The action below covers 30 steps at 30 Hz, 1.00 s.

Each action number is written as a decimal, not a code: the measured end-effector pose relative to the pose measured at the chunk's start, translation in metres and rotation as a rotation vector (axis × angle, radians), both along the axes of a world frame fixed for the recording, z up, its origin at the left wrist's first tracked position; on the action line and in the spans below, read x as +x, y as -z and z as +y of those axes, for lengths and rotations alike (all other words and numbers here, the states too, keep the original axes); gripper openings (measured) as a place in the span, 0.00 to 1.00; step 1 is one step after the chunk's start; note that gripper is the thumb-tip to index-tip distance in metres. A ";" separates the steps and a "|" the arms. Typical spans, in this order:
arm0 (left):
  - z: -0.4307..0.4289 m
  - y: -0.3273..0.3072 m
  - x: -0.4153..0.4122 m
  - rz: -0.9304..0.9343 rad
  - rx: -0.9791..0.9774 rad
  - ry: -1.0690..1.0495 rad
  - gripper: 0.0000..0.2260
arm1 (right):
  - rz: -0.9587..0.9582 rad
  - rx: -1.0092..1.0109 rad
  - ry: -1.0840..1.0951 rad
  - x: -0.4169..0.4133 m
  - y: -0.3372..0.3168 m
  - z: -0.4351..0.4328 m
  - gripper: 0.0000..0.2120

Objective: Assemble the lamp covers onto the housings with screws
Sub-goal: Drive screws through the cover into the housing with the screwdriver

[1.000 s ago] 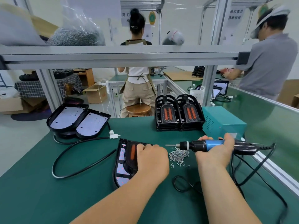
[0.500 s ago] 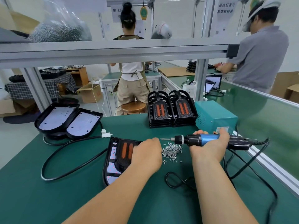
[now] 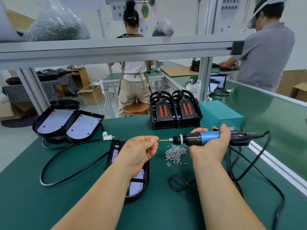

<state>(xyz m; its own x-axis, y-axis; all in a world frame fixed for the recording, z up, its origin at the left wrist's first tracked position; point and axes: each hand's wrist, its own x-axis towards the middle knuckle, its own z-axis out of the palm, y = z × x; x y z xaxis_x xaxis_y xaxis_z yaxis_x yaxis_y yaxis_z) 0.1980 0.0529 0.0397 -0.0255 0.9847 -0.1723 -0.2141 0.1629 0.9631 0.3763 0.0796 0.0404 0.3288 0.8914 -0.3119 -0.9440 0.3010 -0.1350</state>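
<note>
body | left hand (image 3: 139, 151) bare | right hand (image 3: 209, 146) bare | both forearms (image 3: 99, 188) bare to frame edge

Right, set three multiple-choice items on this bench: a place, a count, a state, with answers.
1. The screw pile lies: A) on the green mat below the electric screwdriver; B) in a tray; C) on the floor.
2. Cover stacks beside the teal box: A) one; B) two; C) four.
3. The left hand is: A) flat; B) gripping a cable; C) pinching a screw at the bit.
1A, pile under the tool; 2B, two side by side; 3C, screw held at the bit.
</note>
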 end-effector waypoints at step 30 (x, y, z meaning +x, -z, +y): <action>-0.070 0.001 -0.087 0.973 0.038 -0.303 0.36 | -0.063 0.027 0.009 0.000 -0.001 0.000 0.13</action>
<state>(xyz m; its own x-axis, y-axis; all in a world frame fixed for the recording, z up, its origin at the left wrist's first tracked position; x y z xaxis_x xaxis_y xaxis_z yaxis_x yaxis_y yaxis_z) 0.1105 -0.0176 0.0383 -0.3870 0.9179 0.0872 0.6374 0.1980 0.7446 0.3765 0.0795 0.0411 0.3551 0.8962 -0.2662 -0.9311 0.3137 -0.1858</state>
